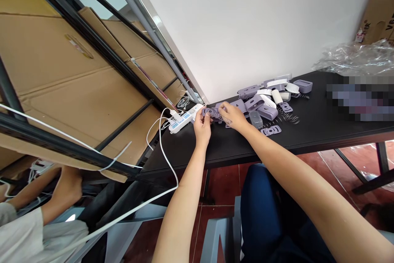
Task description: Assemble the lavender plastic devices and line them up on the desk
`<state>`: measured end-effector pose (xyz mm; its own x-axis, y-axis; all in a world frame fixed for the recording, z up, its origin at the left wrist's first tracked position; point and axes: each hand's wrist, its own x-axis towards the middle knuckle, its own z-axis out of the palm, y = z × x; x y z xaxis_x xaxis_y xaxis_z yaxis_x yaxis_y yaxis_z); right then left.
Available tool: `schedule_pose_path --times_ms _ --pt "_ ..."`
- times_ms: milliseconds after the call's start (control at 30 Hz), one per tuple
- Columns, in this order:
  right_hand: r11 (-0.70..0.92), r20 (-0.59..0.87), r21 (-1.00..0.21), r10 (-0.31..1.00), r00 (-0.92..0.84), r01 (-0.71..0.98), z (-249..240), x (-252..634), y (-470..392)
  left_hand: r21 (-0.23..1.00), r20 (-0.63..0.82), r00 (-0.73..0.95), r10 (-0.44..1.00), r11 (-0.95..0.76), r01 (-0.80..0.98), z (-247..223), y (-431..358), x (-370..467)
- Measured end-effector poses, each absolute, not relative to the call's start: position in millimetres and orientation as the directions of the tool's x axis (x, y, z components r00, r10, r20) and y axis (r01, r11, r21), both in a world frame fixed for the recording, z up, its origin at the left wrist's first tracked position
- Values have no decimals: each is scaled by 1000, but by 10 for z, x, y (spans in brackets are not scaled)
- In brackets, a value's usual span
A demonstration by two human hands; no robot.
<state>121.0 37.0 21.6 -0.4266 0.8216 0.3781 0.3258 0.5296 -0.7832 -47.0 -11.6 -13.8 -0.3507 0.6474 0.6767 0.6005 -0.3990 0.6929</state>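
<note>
My left hand (203, 126) pinches a small purple plastic piece with rounded cutouts (210, 111) above the black table. Close on its right, my right hand (233, 116) has its fingers closed on a thin metal coil spring (226, 119), which reaches toward that piece. Whether the spring is attached to it cannot be made out. Just right of my hands lies a heap of purple and white plastic parts (267, 111). At the near side of the heap, a similar flat purple piece (271, 131) rests by several loose springs (289, 118).
Left of my hands, a white power strip (184, 120) with plugs sits at the table's (234, 148) left end. A white cable (168, 158) hangs over that edge. Clear plastic film (357, 60) lies at the far right. Another person's arm (63, 191) shows lower left, below a metal rack with cardboard (76, 82).
</note>
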Motion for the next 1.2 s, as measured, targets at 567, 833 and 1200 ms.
schedule_pose_path --times_ms 567,833,1200 --pt "672 495 -683 714 -494 287 125 1144 338 602 694 -276 665 -326 729 -211 -131 -503" --pt "357 326 -934 817 -476 -27 168 1086 426 679 648 -294 702 -358 641 -137 -207 -403" --pt "65 126 -990 792 -598 -123 256 1130 362 658 670 -213 711 -436 614 -136 -193 -390"
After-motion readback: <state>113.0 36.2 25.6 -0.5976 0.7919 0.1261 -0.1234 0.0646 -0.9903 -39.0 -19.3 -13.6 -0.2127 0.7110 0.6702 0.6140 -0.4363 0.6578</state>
